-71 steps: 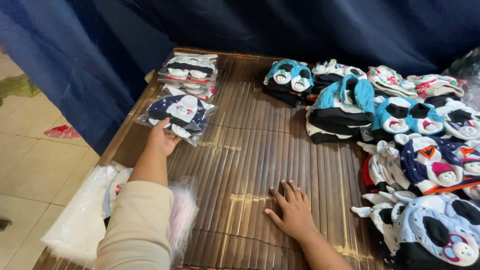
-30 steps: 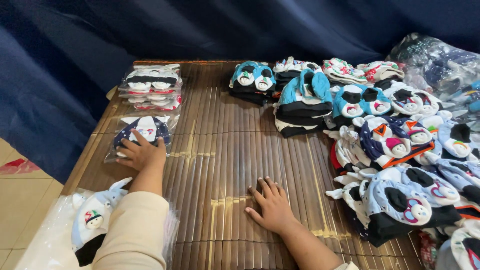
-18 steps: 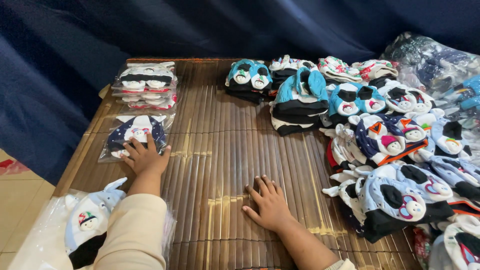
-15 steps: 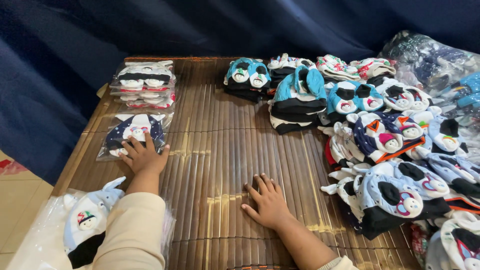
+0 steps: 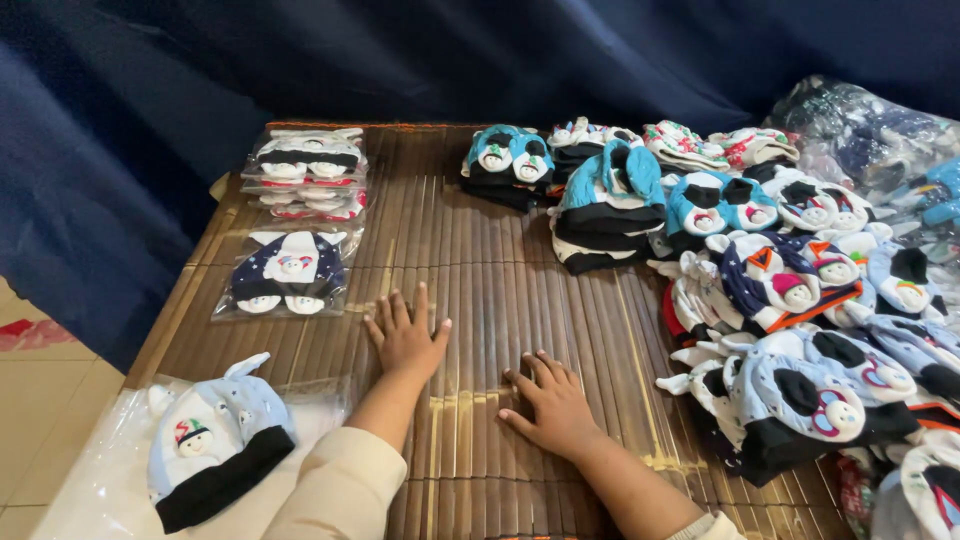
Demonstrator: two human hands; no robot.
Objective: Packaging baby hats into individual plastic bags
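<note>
**Two hands flat on the mat, with baby hats all around**

The bamboo mat [image 5: 480,270] covers the table, and both hands lie on a bare part of it. The left hand [image 5: 406,337] rests palm down near the middle of the mat. Its fingers are spread apart and hold nothing. The right hand [image 5: 553,403] lies just beside it, closer to the person. Its fingers are also apart and a bit bent, with the tips pressing on the mat. It holds nothing too.

The nearest thing to the left hand is the bagged dark blue hat [image 5: 288,274]. It lies flat in a clear bag near the mat's left edge, close to the fingertips but not touching them. Farther up the same edge sits a stack of bagged hats [image 5: 307,172].

At the mat's near left corner lies a light blue hat [image 5: 212,438] with a black band, on top of clear plastic bags [image 5: 85,480]. It is beside the left sleeve.

Along the right side of the mat is a big pile of loose hats [image 5: 790,300] in blue, white and black. A blue curtain [image 5: 130,120] hangs behind the mat.
</note>
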